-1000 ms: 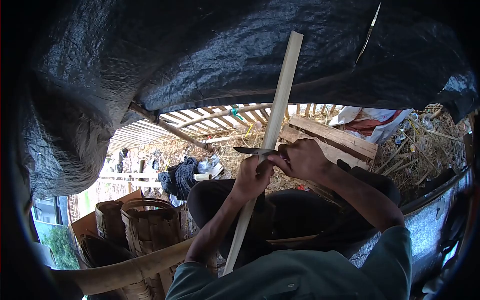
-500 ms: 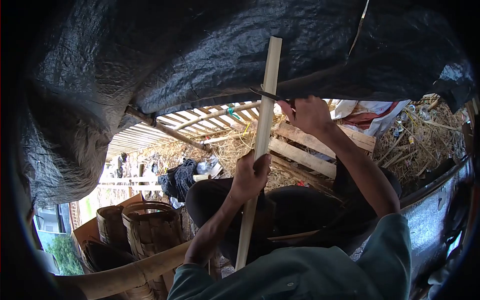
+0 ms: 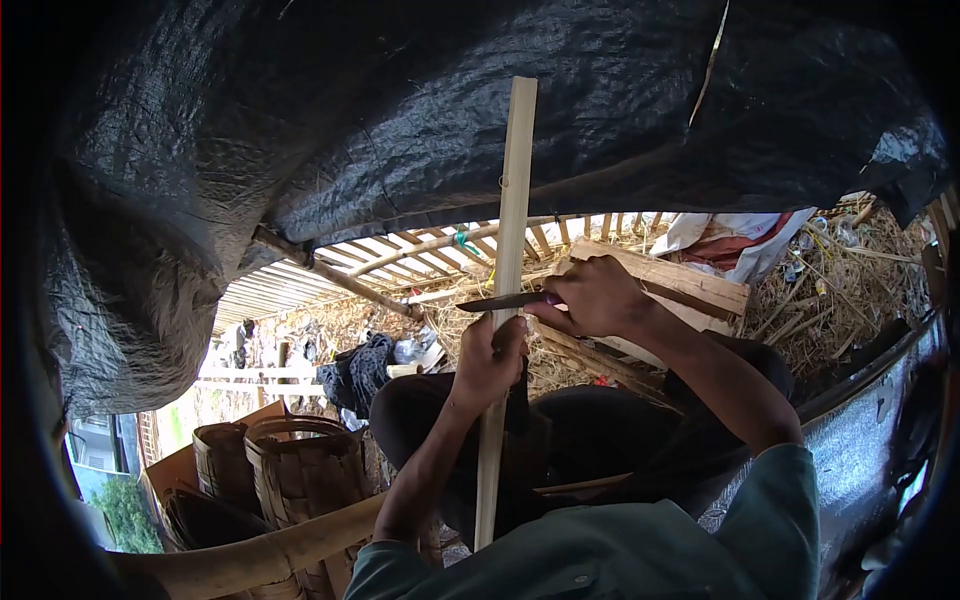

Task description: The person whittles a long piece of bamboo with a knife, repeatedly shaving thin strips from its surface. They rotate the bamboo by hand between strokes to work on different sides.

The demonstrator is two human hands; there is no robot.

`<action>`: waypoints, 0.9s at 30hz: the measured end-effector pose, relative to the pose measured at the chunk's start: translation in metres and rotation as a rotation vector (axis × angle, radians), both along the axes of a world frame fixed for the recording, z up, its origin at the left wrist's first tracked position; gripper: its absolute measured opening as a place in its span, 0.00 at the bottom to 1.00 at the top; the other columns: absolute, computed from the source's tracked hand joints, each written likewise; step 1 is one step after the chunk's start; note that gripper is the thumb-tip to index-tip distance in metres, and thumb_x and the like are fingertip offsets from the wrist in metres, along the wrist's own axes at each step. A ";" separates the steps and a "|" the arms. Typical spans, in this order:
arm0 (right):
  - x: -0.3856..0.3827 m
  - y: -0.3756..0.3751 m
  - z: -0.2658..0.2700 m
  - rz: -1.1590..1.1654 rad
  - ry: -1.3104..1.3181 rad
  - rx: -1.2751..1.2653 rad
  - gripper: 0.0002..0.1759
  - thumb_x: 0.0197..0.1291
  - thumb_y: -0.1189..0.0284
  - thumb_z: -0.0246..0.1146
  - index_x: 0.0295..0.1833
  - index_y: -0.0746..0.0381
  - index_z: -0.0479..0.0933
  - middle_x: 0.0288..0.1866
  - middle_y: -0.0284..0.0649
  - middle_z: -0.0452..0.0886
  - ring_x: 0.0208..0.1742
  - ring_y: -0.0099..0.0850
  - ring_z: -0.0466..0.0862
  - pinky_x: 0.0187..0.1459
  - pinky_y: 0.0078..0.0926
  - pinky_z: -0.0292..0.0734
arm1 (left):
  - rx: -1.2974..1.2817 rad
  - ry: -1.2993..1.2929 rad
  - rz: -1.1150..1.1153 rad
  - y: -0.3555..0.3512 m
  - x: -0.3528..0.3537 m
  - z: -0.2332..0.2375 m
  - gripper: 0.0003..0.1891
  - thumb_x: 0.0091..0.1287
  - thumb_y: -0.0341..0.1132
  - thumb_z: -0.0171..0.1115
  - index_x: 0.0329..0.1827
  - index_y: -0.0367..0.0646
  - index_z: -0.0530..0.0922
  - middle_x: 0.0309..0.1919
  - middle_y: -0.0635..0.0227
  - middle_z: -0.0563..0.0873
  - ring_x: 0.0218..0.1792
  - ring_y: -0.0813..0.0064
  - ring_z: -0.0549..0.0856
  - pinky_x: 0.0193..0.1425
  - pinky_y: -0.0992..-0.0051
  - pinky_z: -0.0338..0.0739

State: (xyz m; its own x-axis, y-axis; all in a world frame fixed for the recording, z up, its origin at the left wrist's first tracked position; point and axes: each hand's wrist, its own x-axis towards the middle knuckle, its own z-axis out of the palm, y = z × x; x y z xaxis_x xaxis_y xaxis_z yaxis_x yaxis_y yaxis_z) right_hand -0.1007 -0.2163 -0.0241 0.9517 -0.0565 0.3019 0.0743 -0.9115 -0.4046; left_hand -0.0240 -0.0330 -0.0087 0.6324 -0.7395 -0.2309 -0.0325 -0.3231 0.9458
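2 hands, both occupied: L hand point(image 3: 488, 362) wrapped round strip point(image 3: 515, 190), R hand point(image 3: 597, 293) gripping knife point(image 3: 490, 302), handle mostly hidden in the fist. Strip runs lengthwise thru L hand: far end well ahead of both hands w/ tarp point(image 3: 420, 140) behind it, near end back toward the body. Blade lies crosswise over strip just ahead of L hand; can't confirm edge bite. Step, IMO: shaving/scraping strip face. Stroke from here calls for firm L hold, shallow steady blade angle, L thumb clear of edge. Planks point(image 3: 680, 275) beyond R hand, sack point(image 3: 735, 245) further out past them. Baskets point(image 3: 310, 475) left of L hand, nearer the body. Labels: no legible brand/txt on knife or strip; sack too small to read, if it's printed at all.
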 end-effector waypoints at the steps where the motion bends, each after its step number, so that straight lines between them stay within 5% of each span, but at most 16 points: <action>1: 0.001 0.001 -0.002 -0.003 0.033 -0.008 0.26 0.63 0.48 0.55 0.28 0.58 0.82 0.21 0.39 0.82 0.23 0.37 0.83 0.25 0.35 0.79 | -0.018 -0.031 -0.012 0.000 0.000 0.000 0.08 0.71 0.34 0.52 0.34 0.43 0.68 0.17 0.78 0.69 0.14 0.89 0.68 0.14 0.82 0.60; 4: 0.005 0.001 -0.010 -0.002 0.004 -0.051 0.26 0.63 0.46 0.54 0.28 0.57 0.83 0.18 0.39 0.81 0.20 0.38 0.82 0.25 0.35 0.78 | -0.066 -0.427 -0.016 -0.001 -0.002 -0.003 0.09 0.68 0.31 0.57 0.35 0.33 0.71 0.17 0.60 0.79 0.14 0.69 0.81 0.17 0.70 0.70; 7: 0.009 0.001 -0.013 -0.031 -0.077 -0.047 0.30 0.63 0.44 0.52 0.24 0.57 0.83 0.15 0.41 0.79 0.20 0.40 0.83 0.25 0.36 0.79 | 0.046 -0.543 -0.018 0.003 -0.001 -0.006 0.10 0.67 0.31 0.58 0.33 0.31 0.70 0.16 0.54 0.79 0.17 0.59 0.83 0.20 0.66 0.71; 11: 0.035 -0.038 -0.004 -0.489 0.080 0.035 0.34 0.64 0.44 0.50 0.20 0.59 0.82 0.14 0.45 0.78 0.21 0.43 0.84 0.27 0.39 0.80 | 0.079 -0.565 -0.090 0.009 -0.011 -0.015 0.12 0.66 0.31 0.59 0.29 0.33 0.69 0.13 0.54 0.76 0.16 0.59 0.82 0.18 0.66 0.69; 13: 0.042 -0.078 0.002 -0.540 -0.057 -0.026 0.36 0.65 0.44 0.49 0.19 0.61 0.81 0.15 0.47 0.78 0.23 0.46 0.84 0.28 0.42 0.81 | 0.134 -0.576 -0.113 0.008 -0.020 -0.007 0.09 0.67 0.33 0.56 0.33 0.35 0.73 0.17 0.58 0.79 0.18 0.63 0.82 0.22 0.67 0.73; 16: 0.035 -0.088 0.006 -0.514 -0.252 -0.029 0.34 0.66 0.51 0.54 0.16 0.67 0.76 0.11 0.50 0.74 0.17 0.49 0.80 0.19 0.41 0.76 | 0.123 -0.615 -0.110 0.002 -0.009 -0.011 0.09 0.67 0.33 0.57 0.34 0.35 0.73 0.17 0.56 0.79 0.19 0.61 0.82 0.23 0.67 0.73; 20: 0.036 -0.086 0.006 -0.579 -0.114 0.034 0.36 0.65 0.44 0.49 0.18 0.61 0.80 0.14 0.47 0.78 0.21 0.46 0.83 0.25 0.40 0.81 | 0.008 -0.627 -0.068 -0.004 -0.013 -0.011 0.11 0.66 0.32 0.59 0.30 0.34 0.70 0.12 0.57 0.74 0.13 0.61 0.79 0.17 0.68 0.68; 27: 0.019 -0.053 0.019 -0.222 -0.130 -0.002 0.31 0.64 0.45 0.52 0.25 0.59 0.84 0.15 0.42 0.79 0.18 0.40 0.83 0.24 0.33 0.80 | 0.147 -0.517 -0.075 -0.004 -0.013 -0.003 0.10 0.67 0.33 0.57 0.33 0.34 0.73 0.17 0.57 0.79 0.19 0.66 0.81 0.23 0.67 0.72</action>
